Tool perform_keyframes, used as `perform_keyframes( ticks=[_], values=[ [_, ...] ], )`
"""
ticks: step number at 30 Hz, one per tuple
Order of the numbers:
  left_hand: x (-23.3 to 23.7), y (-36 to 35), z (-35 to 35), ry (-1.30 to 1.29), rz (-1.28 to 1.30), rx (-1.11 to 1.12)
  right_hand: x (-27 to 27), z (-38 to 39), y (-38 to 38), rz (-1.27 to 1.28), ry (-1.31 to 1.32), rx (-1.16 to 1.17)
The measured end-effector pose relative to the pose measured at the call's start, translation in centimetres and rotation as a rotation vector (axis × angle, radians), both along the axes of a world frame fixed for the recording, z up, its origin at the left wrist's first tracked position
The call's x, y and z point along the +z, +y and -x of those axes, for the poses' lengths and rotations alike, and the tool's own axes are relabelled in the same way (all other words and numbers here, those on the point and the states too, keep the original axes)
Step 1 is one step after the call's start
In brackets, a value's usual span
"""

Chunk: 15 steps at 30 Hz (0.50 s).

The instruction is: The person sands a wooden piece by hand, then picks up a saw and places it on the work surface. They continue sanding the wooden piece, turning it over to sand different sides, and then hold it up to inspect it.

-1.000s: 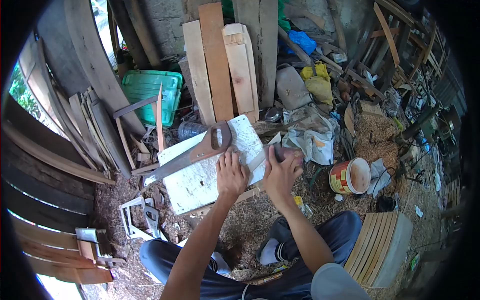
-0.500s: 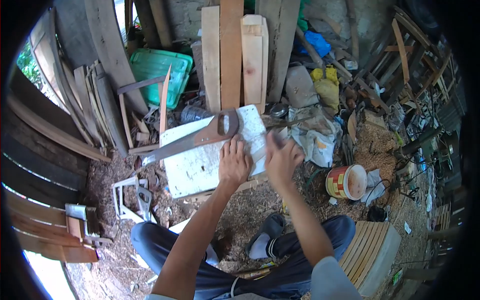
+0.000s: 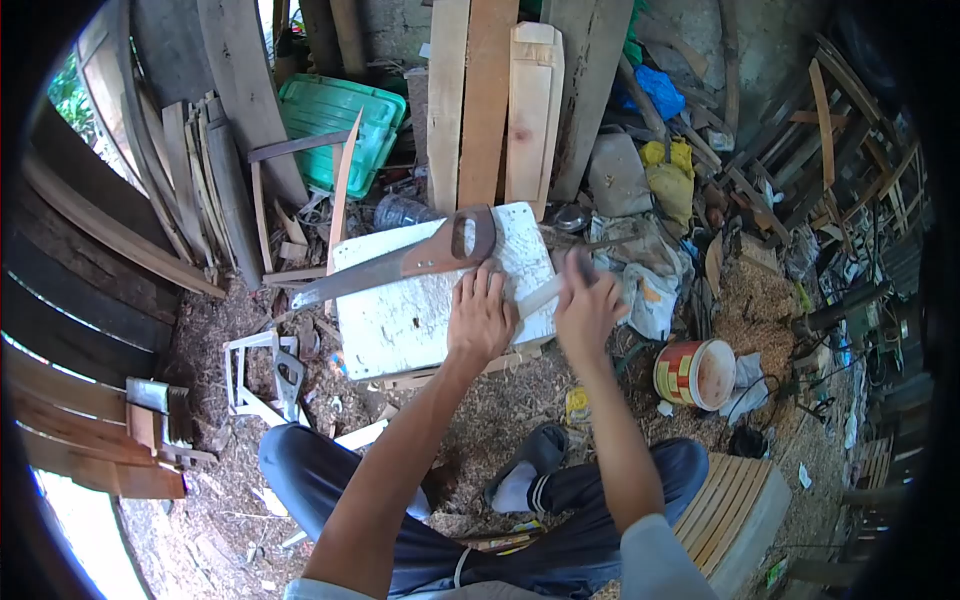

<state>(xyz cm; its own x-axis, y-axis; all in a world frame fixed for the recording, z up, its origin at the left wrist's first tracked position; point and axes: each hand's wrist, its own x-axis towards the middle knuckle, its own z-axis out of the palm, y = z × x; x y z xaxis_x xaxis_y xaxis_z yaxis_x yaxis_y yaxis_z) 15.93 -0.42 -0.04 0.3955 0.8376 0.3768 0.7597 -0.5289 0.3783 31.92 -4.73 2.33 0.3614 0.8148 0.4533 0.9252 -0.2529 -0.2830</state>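
A pale, narrow strip [image 3: 540,297] lies across the right end of a scuffed white board [image 3: 390,340]. My left hand [image 3: 482,315] presses down on the board with curled fingers, pinning the strip's near end. Closed and smeared by motion, my right hand [image 3: 590,312] is at the strip's far end, beyond the board's right edge. A dark, blurred thing [image 3: 578,265] sticks up from its fingers; I cannot tell what it is. Just beyond my left fingertips, a handsaw [image 3: 430,253] with a brown wooden handle lies over the board, its blade pointing left.
Planks [image 3: 488,110] lean against the back wall beside a green plastic lid [image 3: 345,130]. At the right stands a paint bucket [image 3: 695,374] near wood shavings. On the floor to the left are a white frame [image 3: 250,370] and another saw [image 3: 288,375]. A slatted wooden piece [image 3: 725,510] lies by my right knee.
The whole view has shifted slightly. My right hand still moves in a blur at the strip's end, while my left hand keeps its place on the board.
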Motion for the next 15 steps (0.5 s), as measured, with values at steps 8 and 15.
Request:
perform_keyframes(
  ticks=[8, 15],
  values=[
    [0.2, 0.0, -0.2, 0.003, 0.040, 0.021, -1.2, 1.9, -1.9, -0.036, -0.095, 0.062],
    [0.2, -0.3, 0.2, 0.019, 0.069, -0.005, -0.8, -1.2, 1.4, -0.065, -0.090, -0.025]
  ],
)
